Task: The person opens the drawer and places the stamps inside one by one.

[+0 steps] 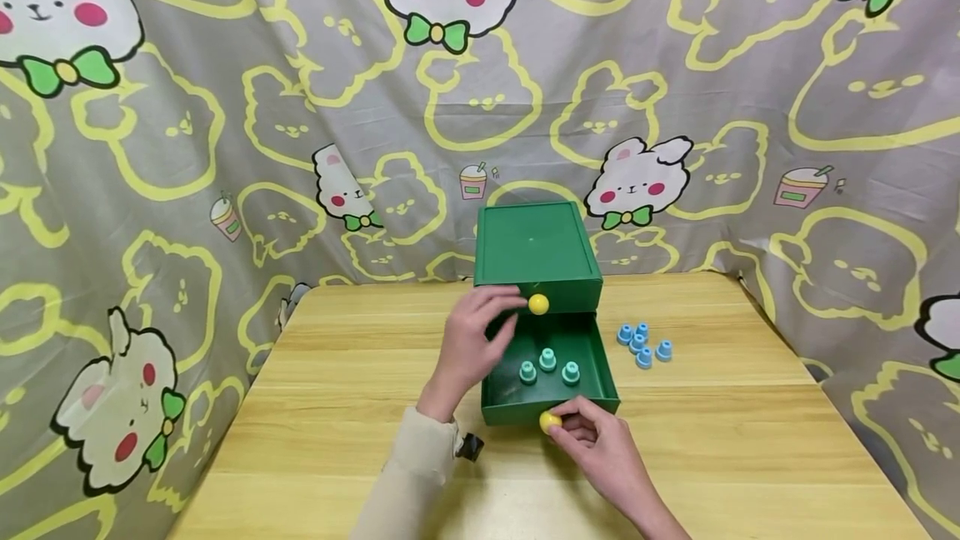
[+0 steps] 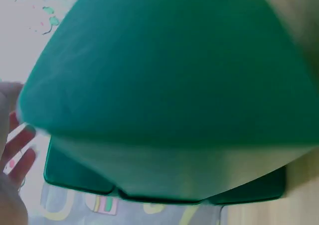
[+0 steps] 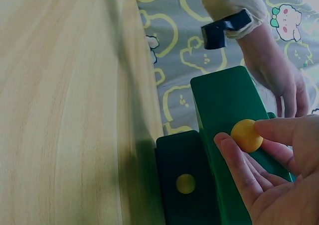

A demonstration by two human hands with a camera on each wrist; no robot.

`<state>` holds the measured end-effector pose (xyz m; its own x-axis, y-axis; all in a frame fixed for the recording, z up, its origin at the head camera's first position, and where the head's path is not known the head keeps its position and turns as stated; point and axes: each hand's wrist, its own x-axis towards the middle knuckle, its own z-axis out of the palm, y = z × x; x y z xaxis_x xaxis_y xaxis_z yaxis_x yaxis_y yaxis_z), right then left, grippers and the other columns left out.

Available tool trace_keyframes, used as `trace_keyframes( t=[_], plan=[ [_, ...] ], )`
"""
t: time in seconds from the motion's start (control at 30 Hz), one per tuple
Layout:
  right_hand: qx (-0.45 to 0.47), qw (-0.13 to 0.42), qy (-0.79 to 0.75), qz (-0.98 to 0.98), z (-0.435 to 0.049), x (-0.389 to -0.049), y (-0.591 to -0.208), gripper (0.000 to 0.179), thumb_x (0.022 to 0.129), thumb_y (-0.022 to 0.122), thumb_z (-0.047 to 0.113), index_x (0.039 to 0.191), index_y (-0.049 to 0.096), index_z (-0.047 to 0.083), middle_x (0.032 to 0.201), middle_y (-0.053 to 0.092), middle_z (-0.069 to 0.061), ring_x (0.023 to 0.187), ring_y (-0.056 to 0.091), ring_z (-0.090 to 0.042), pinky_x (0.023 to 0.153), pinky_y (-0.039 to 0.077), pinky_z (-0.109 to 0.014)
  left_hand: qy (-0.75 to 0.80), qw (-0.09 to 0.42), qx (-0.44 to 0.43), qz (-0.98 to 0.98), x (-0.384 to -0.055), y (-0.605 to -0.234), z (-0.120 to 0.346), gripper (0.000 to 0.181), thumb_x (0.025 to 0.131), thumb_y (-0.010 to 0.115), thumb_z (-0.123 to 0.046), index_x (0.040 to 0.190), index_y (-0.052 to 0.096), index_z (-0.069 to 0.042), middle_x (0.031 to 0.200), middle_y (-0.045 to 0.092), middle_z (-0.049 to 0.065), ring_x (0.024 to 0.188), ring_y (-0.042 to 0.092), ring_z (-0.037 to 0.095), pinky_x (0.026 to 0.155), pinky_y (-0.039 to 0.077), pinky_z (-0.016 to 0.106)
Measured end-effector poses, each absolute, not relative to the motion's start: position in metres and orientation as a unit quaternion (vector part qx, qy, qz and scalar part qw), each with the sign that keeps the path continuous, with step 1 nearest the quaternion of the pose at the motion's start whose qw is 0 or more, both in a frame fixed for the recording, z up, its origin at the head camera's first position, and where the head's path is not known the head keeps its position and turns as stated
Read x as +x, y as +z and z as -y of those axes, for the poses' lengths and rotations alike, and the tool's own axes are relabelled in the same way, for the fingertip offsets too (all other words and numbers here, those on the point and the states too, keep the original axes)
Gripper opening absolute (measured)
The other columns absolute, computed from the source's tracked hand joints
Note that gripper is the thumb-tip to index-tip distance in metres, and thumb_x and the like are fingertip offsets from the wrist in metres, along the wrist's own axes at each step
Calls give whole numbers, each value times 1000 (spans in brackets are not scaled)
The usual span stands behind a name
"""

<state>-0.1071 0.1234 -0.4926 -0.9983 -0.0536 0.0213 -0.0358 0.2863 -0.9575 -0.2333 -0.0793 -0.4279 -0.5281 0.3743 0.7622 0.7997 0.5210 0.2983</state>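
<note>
A green drawer cabinet [image 1: 534, 240] stands on the table with one drawer [image 1: 517, 390] pulled out below the top one. Three mint-green stepped pegs [image 1: 547, 359] stand in that drawer. My right hand [image 1: 600, 444] pinches the yellow round knob [image 3: 247, 135] on its front between thumb and fingers. By the upper drawer's yellow knob [image 1: 538, 304], my left hand [image 1: 474, 344] reaches out with fingers extended, fingertips close to the knob's left side. A large green panel [image 2: 164, 75] fills most of the left wrist view, with fingers at its left edge.
Several blue stepped pegs [image 1: 637, 344] stand on the wooden table [image 1: 337, 407], right of the drawer. In the right wrist view, another yellow knob [image 3: 186, 183] shows on a darker green panel. A patterned curtain [image 1: 315, 107] hangs behind and at both sides.
</note>
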Motion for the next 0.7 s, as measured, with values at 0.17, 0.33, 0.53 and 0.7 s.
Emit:
trace_keyframes(
  t=[0.17,0.33,0.53,0.7],
  plan=[
    [-22,6,-596,-803,-122,-107,-492,14,91,80,15,103,75,11,90,76,-3,82,75,-22,71,60,-22,-340,324,-304,829,-253,-421,90,46,95,76,-20,140,64,-21,151,56,3,140,50,26,115,42,51],
    [-23,9,-594,-804,-121,-106,-492,14,91,81,16,103,75,12,90,77,-3,81,75,-23,70,60,-22,-341,234,-268,870,-272,-427,102,50,101,69,-35,149,57,-25,161,47,-1,149,41,26,120,38,53],
    [-24,6,-595,-803,-122,-105,-493,14,90,81,16,102,75,12,89,76,-3,80,75,-22,69,60,-23,-352,209,-273,871,-285,-439,109,46,100,70,-35,144,63,-24,158,50,-3,152,38,29,122,36,53],
    [-21,1,-597,-802,-122,-107,-492,15,89,81,13,102,75,11,88,76,-3,79,75,-21,69,60,-23,-362,211,-286,862,-291,-442,109,44,99,71,-32,142,64,-23,155,53,-2,152,38,31,122,34,53]
  ],
)
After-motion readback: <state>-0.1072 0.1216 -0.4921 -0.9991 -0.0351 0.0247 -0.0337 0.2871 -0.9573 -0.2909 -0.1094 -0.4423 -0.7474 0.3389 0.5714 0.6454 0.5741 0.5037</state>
